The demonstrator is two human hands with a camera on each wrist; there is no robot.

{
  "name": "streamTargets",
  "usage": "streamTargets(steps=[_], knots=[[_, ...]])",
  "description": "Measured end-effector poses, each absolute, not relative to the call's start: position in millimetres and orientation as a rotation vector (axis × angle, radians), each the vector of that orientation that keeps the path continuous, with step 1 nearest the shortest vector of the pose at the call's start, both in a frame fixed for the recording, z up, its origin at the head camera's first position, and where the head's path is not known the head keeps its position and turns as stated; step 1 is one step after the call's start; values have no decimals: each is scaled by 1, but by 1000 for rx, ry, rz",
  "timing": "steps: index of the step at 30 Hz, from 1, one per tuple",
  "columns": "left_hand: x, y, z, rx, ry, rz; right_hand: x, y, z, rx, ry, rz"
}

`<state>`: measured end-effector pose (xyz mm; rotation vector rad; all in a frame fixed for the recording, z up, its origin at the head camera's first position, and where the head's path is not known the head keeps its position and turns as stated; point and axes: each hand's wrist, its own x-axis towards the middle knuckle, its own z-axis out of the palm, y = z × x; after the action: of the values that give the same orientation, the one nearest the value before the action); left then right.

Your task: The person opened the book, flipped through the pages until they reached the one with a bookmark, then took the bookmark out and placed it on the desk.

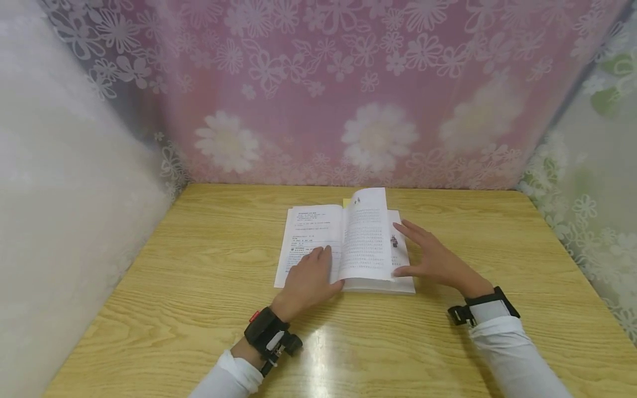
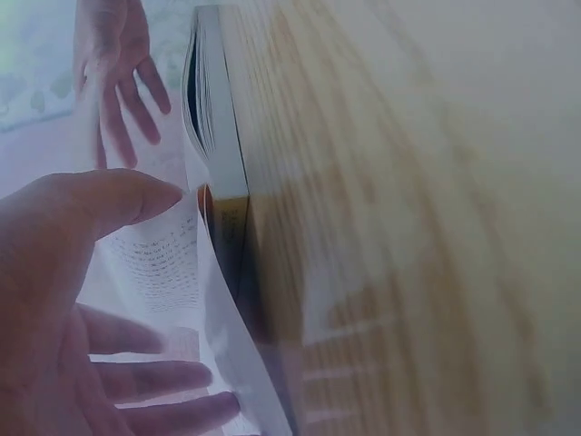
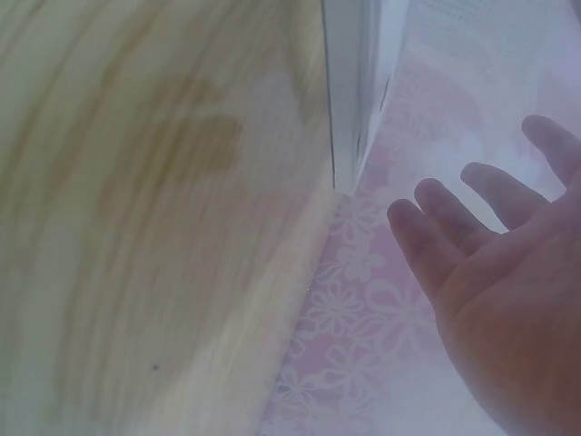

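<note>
left grip (image 1: pixel 309 281) relaxed, partly hiding book (image 1: pixel 318 216), right grip (image 1: pixel 438 262) spread wide, print (image 1: pixel 366 243) illegible

- Table (image 1: pixel 174 265) gives room left and right of the book (image 1: pixel 316 221).
- Raised page (image 1: pixel 365 237) blocks the book's right half.
- Left hand (image 1: pixel 306 282) obstructs the near left page.
- Curtain (image 1: pixel 298 116) bounds the far side.

the book (image 1: pixel 363 249) shows smooth, matt paper pages. the table (image 1: pixel 388 331) looks like grained wood with a glossy finish. the white sleeves (image 1: pixel 515 354) are matt cloth, and the pink backdrop (image 1: pixel 303 121) looks like thin sheeting.
</note>
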<state>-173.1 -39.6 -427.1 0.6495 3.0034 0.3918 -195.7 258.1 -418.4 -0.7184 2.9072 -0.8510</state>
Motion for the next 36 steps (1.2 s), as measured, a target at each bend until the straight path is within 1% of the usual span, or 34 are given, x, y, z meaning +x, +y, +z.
streamTargets(steps=[7, 14, 24, 29, 36], knots=[[-170, -51, -427, 603, 3018, 555, -193, 260, -423, -654, 2880, -835], [-173, -62, -428, 406, 3113, 702, -195, 260, -427, -625, 2860, -786], [-177, -71, -427, 291, 3198, 600, -197, 266, -429, -636, 2821, -737], [-180, -73, -430, 444, 3170, 539, -198, 268, -434, -677, 2797, -731], [-185, -76, -434, 773, 2931, 698, -199, 269, -439, -734, 2755, -752]])
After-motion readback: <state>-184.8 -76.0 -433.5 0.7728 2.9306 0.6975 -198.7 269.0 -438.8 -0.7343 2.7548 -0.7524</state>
